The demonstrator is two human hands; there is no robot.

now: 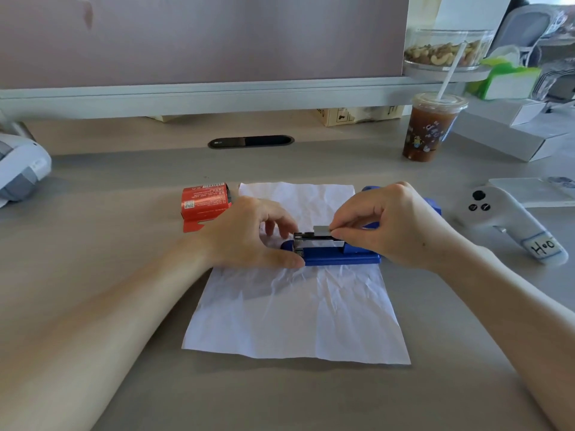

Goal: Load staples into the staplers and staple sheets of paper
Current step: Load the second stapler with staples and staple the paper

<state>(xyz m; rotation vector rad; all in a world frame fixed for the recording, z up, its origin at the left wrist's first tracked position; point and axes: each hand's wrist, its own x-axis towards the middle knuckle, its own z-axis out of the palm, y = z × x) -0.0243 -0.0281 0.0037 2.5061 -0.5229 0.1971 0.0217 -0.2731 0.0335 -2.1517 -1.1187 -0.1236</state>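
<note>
Grey-beige desk top (280, 399), backed by a mauve partition panel (202, 38) with a black oval cable slot (250, 141) set in the desk before it. Centre: one crumpled white sheet of paper (295, 318), lying flat, long edge running away from the viewer. On its upper half: one blue plastic stapler (339, 255), lying crosswise, metal magazine uppermost and exposed, blue cover tipped back behind the right hand. Left hand (245, 234): thumb pressed to the near side of the stapler's base at its left end, fingers curled over the far side by the magazine's front, so that it grips the stapler. Right hand (395, 225): thumb and forefinger pinch a short silver strip of staples (322, 230), held just above the open magazine; remaining fingers curled under. Left of the sheet, just beside its far corner: one red cardboard staple box (203, 203), flap open, partly covered by the left hand. Far right: one clear plastic cup of brown iced drink (427, 129) with lid and white straw; behind it, a clear tub of mixed nuts (445, 51) on the partition ledge. Right of the stapler, well apart: one white handheld controller (497, 216), black buttons, handwritten label on its grip. Left edge: one white and grey device (18, 169), only partly in view.
</note>
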